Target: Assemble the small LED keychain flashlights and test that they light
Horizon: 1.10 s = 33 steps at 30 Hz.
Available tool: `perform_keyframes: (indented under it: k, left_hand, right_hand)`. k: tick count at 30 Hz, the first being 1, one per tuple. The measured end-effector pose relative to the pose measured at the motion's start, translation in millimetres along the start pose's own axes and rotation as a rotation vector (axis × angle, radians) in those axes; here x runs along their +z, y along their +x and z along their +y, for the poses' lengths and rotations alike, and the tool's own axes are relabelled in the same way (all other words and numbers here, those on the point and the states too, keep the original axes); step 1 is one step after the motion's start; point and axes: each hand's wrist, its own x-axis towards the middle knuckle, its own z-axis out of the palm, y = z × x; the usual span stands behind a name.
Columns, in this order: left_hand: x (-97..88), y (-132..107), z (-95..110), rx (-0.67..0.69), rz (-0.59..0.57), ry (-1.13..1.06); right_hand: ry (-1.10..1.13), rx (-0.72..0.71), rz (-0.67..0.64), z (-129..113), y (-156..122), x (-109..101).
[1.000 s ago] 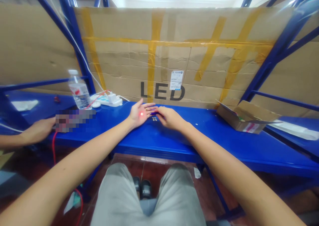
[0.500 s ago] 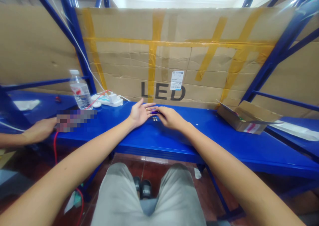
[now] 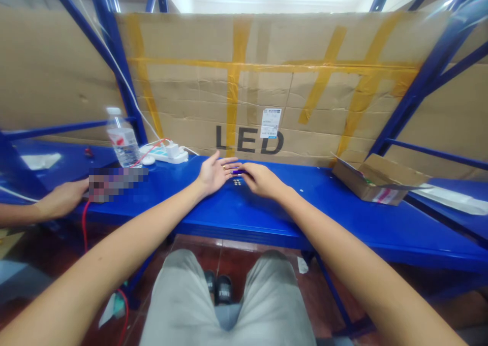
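My left hand (image 3: 214,175) is palm up over the blue table, its fingers stretched out to the right. A tiny gold-coloured spot shows on its fingers; whether it is a ring or a loose piece I cannot tell. Fingertips of my right hand (image 3: 263,180) are pinched round a small, slim purple thing (image 3: 238,173), held close against the left fingertips. Its right end is hidden by the right hand. On the table just below lie several small, shiny round pieces (image 3: 237,182).
An open cardboard box (image 3: 381,181) stands on the blue table (image 3: 244,219) at right. At left are a water bottle (image 3: 124,140), a white power strip (image 3: 165,153) and another person's hand (image 3: 64,198) by a blurred-out device. A large LED carton (image 3: 198,102) rises behind.
Both my hands stay in nearly the same place, with the purple thing still between the right fingertips. The other person's hand at left has shifted very slightly.
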Motion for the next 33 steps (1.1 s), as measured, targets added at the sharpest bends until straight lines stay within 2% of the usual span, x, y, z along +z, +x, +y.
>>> perform_keyframes:
  k: [2,5,7,10,13,16,20,23,26,30,33]
  left_hand:
    - [-3.1,1.5,-2.3,0.092,0.077,0.233]
    - [-10.6,3.1,-5.5,0.340,0.168,0.825]
    - [-17.1,5.4,-7.4,0.478,0.148,1.180]
    - [-27.3,12.9,-9.6,0.533,0.112,1.448]
    - [-34.7,21.6,-9.7,0.505,0.103,1.528]
    - [-36.7,25.3,-7.1,0.504,0.162,1.501]
    - [-33.6,22.8,-1.9,0.492,0.218,1.448]
    - [-30.2,19.5,0.7,0.477,0.229,1.410]
    - [-24.9,14.9,0.0,0.452,0.119,1.422]
    - [-15.0,6.1,-7.1,0.440,-0.152,1.506]
    - [-8.8,1.4,-12.4,0.439,-0.238,1.582]
  right_hand:
    - [-0.026,0.052,0.011,8.3,0.5,-5.4]
    - [-0.018,0.226,0.076,32.2,1.6,-16.8]
    - [-0.038,0.391,0.030,52.8,2.9,-22.0]
    - [-0.084,0.563,-0.113,81.7,6.8,-20.8]
    - [-0.141,0.631,-0.203,100.1,13.7,-11.7]
    - [-0.179,0.701,-0.254,107.6,21.6,-1.1]
    - [-0.188,0.841,-0.310,105.9,27.8,9.7]
    - [-0.181,0.894,-0.267,99.3,29.3,13.9]
    - [-0.149,0.911,-0.230,91.4,30.2,13.7]
    - [-0.101,0.924,-0.180,83.5,28.8,4.8]
    - [-0.109,0.895,-0.131,79.8,23.3,-8.6]
